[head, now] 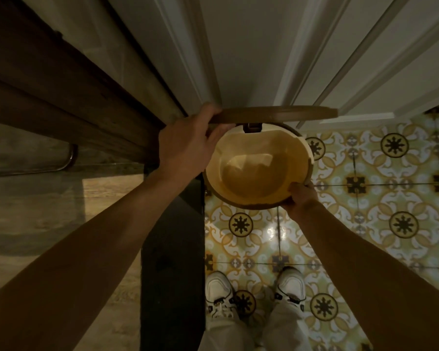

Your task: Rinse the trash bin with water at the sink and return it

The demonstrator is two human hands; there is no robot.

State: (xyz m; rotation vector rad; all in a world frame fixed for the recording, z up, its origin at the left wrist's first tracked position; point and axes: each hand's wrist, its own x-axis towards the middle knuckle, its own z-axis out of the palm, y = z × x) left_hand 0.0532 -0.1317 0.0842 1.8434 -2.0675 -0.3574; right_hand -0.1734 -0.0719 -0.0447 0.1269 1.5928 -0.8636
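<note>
I look straight down at a round trash bin (257,171) with a pale cream inner bucket and a brown outer rim. It is above the patterned tile floor, in front of my feet. Its brown lid (276,114) stands raised on a hinge at the far side. My left hand (188,145) grips the left end of the lid and the bin's left rim. My right hand (300,197) holds the bin's near right rim, thumb over the edge. The bucket's inside looks bare and glossy.
A dark wooden cabinet (48,102) with a metal handle (69,158) fills the left. A white panelled door (302,51) stands behind the bin. A dark threshold strip (171,262) divides stone flooring on the left from patterned tiles (378,211). My white shoes (219,295) stand below.
</note>
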